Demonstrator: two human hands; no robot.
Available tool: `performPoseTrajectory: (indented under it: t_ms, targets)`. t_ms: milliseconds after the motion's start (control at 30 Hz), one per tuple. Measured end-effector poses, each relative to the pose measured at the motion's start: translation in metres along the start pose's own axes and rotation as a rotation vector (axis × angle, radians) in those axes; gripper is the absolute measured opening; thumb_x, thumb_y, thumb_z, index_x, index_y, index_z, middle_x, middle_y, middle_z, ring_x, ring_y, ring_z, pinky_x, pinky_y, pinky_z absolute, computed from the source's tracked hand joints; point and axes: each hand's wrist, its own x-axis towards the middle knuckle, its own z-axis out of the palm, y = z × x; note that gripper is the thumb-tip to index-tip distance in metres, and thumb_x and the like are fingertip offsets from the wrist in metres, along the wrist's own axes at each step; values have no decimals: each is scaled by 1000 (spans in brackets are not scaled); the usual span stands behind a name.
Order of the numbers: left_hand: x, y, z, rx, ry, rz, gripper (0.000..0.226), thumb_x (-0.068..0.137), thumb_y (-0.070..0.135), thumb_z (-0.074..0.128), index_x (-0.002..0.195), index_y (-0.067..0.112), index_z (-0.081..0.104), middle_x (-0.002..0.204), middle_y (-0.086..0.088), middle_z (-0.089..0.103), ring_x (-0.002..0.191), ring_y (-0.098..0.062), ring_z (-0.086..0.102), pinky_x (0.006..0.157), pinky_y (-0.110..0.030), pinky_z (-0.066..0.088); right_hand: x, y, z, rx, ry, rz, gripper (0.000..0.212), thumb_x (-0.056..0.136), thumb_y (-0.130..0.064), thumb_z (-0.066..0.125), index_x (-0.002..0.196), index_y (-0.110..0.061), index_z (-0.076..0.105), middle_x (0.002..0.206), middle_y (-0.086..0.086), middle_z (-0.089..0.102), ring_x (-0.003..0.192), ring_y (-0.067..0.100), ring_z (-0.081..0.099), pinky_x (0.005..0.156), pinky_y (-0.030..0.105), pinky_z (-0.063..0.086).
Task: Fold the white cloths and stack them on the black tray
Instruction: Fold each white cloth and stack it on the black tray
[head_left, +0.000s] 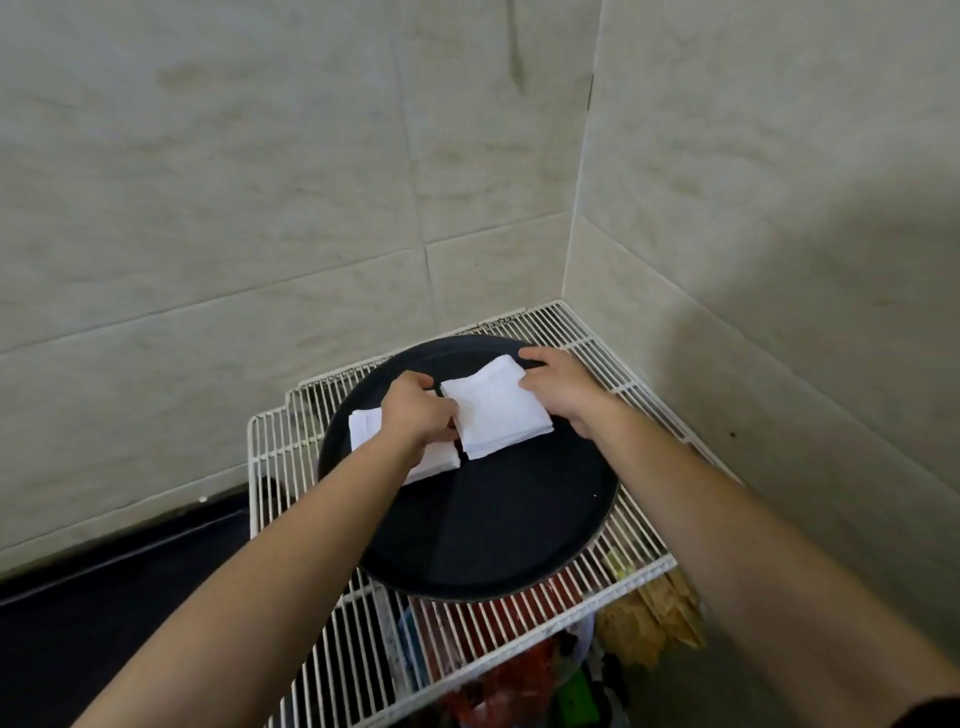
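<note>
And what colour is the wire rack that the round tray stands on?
White. The head view shows the wire rack best, under the black tray.

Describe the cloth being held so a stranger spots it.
On the white wire rack in the corner sits a round black tray. Of its two folded white cloths, take the right cloth, gripped by the left hand and right hand.

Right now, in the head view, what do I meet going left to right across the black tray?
In order: folded cloth pile → held white cloth → right hand. The left hand lies over the pile, so it is left out.
</note>
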Motion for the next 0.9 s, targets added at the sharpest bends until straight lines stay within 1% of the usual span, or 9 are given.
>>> performPoseTrajectory:
  t_ms: [167, 333, 500, 600, 667, 733, 800, 833, 900]
  targets:
    - [2, -3, 6, 95, 8, 22, 51, 85, -6, 62, 133, 6, 49, 118, -9, 52, 88, -35, 69, 72, -47, 62, 3, 8, -2, -12, 16, 23, 54, 92, -4, 53, 143, -22, 49, 125, 6, 62, 114, 25, 60, 102, 44, 50]
    - [5, -7, 8, 180, 41, 45, 53, 82, -2, 64, 133, 7, 51, 95, 1, 52, 82, -34, 71, 73, -46, 62, 2, 12, 0, -8, 46, 12, 51, 94, -8, 55, 143, -21, 48, 123, 2, 62, 115, 23, 60, 103, 44, 50]
    - [-3, 1, 1, 196, 29, 45, 52, 84, 0, 64, 133, 7, 49, 112, -12, 60, 82, -33, 72, 74, -44, 62, -7, 7, -3, -3, 67, -4, 52, 92, -15, 56, 143, -22, 48, 132, 3, 61, 118, 22, 60, 104, 43, 49]
    - [-18, 18, -20, 148, -17, 85, 47, 88, 8, 64, 132, 4, 48, 97, -16, 67, 83, -32, 73, 73, -47, 62, -22, -13, -13, -83, 109, -93, 47, 96, -14, 52, 143, -19, 49, 138, 3, 58, 123, 22, 56, 107, 36, 44]
    - [-34, 32, -42, 226, 0, 221, 43, 93, 21, 63, 131, 5, 51, 100, -10, 67, 93, -31, 70, 81, -48, 60, -32, -32, -19, -202, 169, -213, 44, 99, -17, 51, 144, -17, 49, 140, 6, 57, 128, 23, 54, 108, 34, 40]
    - [-48, 38, -68, 480, 138, 433, 48, 98, 37, 54, 137, 9, 50, 127, -12, 61, 116, -33, 60, 100, -43, 49, -41, -53, -20, -346, 252, -374, 44, 101, -24, 50, 145, -16, 47, 146, 8, 52, 133, 26, 49, 111, 37, 38]
    - [-66, 32, -99, 757, 390, 639, 56, 101, 46, 43, 146, 14, 42, 152, -15, 41, 137, -35, 40, 114, -45, 32, -55, -73, -11, -497, 332, -560, 48, 104, -32, 44, 149, -16, 42, 154, 11, 41, 141, 30, 38, 115, 41, 31]
    - [-78, 24, -118, 872, 516, 673, 59, 101, 51, 38, 150, 18, 38, 159, -14, 30, 144, -35, 30, 117, -49, 24, -64, -82, 2, -570, 352, -651, 51, 104, -37, 41, 151, -16, 38, 158, 14, 34, 145, 32, 31, 118, 43, 27]
    - [-96, 12, -145, 1008, 613, 683, 66, 99, 60, 28, 155, 24, 27, 165, -12, 13, 151, -34, 14, 120, -56, 13, -76, -92, 22, -712, 416, -794, 58, 104, -45, 37, 154, -17, 32, 164, 16, 20, 150, 33, 19, 121, 46, 19]
